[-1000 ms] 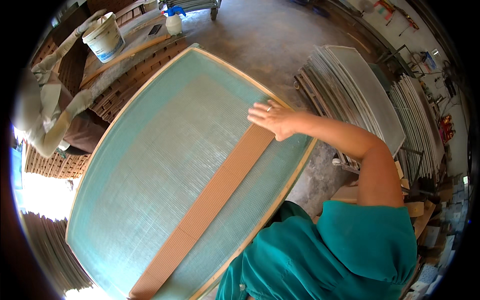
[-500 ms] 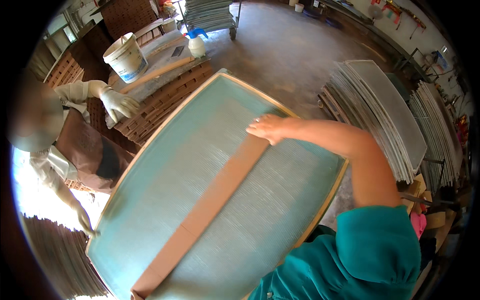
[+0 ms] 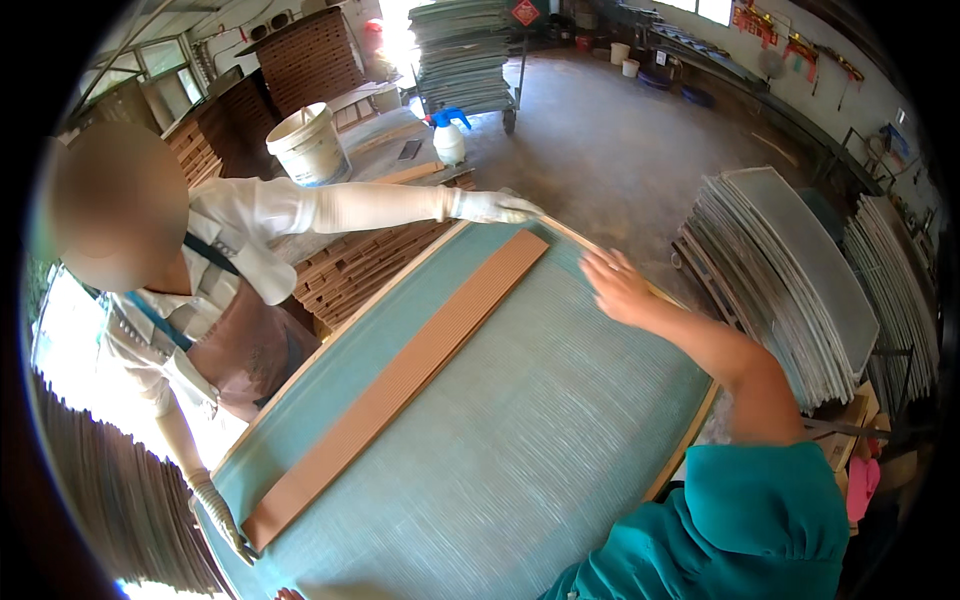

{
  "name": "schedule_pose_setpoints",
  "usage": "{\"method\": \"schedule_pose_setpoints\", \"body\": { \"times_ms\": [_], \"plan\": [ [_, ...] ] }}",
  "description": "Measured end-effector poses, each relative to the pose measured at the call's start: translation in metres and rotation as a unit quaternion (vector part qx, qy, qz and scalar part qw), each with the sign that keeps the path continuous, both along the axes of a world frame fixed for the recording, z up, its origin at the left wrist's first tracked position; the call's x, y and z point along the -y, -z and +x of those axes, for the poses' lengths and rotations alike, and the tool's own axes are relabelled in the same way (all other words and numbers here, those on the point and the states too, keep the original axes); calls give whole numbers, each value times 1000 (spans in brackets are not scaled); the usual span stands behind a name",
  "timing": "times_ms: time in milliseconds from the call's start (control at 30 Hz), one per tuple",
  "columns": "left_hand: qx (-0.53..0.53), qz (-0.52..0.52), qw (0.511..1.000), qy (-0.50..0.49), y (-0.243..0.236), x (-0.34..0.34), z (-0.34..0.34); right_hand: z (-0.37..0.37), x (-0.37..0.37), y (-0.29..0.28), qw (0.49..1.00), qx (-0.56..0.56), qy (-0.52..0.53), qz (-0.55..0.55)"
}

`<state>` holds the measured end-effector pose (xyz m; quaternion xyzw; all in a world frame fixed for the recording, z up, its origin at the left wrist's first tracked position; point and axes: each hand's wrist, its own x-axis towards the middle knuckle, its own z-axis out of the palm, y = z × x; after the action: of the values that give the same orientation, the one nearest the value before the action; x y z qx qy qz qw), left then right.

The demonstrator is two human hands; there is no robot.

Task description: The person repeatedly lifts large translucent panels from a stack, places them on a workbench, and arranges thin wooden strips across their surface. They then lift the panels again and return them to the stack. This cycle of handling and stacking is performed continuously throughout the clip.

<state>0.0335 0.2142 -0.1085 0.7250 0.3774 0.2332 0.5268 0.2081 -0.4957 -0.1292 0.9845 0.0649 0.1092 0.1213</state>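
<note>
A long reddish-brown board [image 3: 395,385] with fine grooves along its top lies slantwise on a framed grey-green panel [image 3: 520,430]. My right hand [image 3: 622,287] hovers near the panel's far right edge, fingers stretched and holding nothing, apart from the board. Only some fingertips of my left hand [image 3: 288,595] show at the bottom edge, past the board's near end; the rest is out of the picture. Across the panel, a co-worker's gloved hand [image 3: 495,207] reaches its far corner. Their other gloved hand [image 3: 228,530] is at the board's near end.
Beyond the panel, a white bucket [image 3: 308,145] and a blue-topped spray bottle [image 3: 449,137] stand on a bench above stacked brown boards. Flat panels lean in stacks [image 3: 775,270] at the right. A cart [image 3: 465,55] at the back carries more panels.
The board has shifted left, toward the co-worker, and now shows a grooved face instead of a smooth one. My right hand has come off its far end. The co-worker's arm now reaches across.
</note>
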Motion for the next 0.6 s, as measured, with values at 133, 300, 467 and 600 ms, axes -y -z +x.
{"method": "schedule_pose_setpoints", "body": {
  "times_ms": [133,300,467,600],
  "plan": [
    [23,-7,997,-68,10,14,-78,-133,37,-6,988,-42,140,44],
    [114,24,979,-166,25,62,-177,-211,94,11,938,9,294,185],
    [90,271,917,-278,49,159,-237,-214,109,19,905,-16,305,296],
    [-1,302,911,-280,57,256,-249,-216,131,55,956,150,83,239]
  ]
}}
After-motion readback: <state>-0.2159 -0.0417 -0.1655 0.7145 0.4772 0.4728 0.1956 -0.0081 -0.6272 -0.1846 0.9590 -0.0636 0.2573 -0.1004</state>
